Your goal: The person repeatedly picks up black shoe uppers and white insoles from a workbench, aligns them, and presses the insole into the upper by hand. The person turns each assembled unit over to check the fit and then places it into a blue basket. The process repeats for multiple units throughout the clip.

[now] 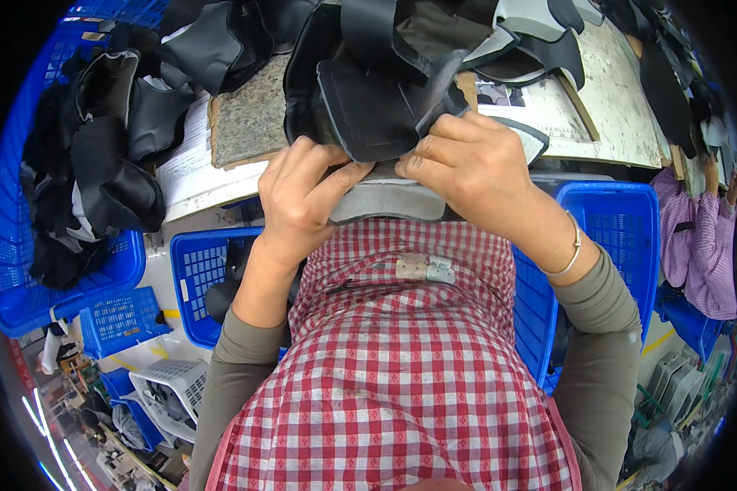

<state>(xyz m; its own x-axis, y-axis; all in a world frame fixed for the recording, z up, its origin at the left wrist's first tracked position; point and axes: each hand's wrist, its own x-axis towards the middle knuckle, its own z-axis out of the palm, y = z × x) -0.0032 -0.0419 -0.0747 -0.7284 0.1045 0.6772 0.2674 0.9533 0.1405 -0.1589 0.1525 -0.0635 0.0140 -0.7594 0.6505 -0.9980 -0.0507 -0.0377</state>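
Just in front of my apron, both hands grip a black leather shoe upper [368, 114] at the near edge of the table. My left hand [299, 192] pinches its lower left edge between thumb and bent fingers. On the other side, my right hand [475, 159] is closed on the lower right edge, thumb toward the middle. A grey lined edge [389, 201] curves below and between the hands; whether it belongs to the same upper I cannot tell. The fingertips are partly hidden by the leather.
More black uppers lie heaped at the table's back [221, 45] and in a blue crate [24, 303] at left. Blue baskets [192, 245] [606, 196] stand below the white table [622, 114]. Another person in a pink checked sleeve [708, 254] sits at far right.
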